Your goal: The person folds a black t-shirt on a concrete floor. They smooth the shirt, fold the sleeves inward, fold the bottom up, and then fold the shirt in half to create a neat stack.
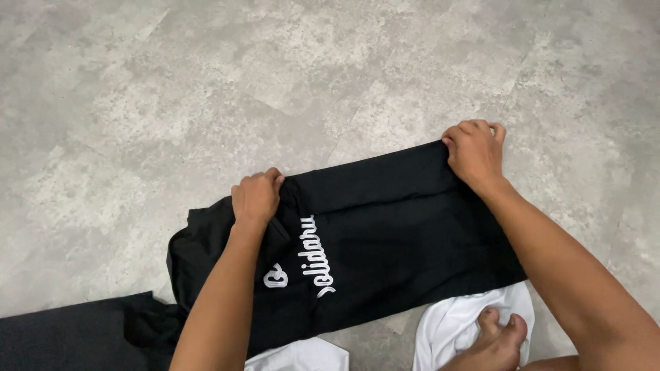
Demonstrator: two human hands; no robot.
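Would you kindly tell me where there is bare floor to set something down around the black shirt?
The grey mottled floor lies bare beyond the black printed shirt, and left of it. Nearer the person it is crowded: white cloth, a foot and dark fabric.

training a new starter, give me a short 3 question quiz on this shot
1. True or false: both hands grip the far edge of the black shirt.
2. Which cloth lies under the foot? A white B red C blue
3. What surface is the shirt spread on?

Key: 1 true: left hand and right hand both pinch that edge. 2 A, the white garment. 3 grey mottled floor.
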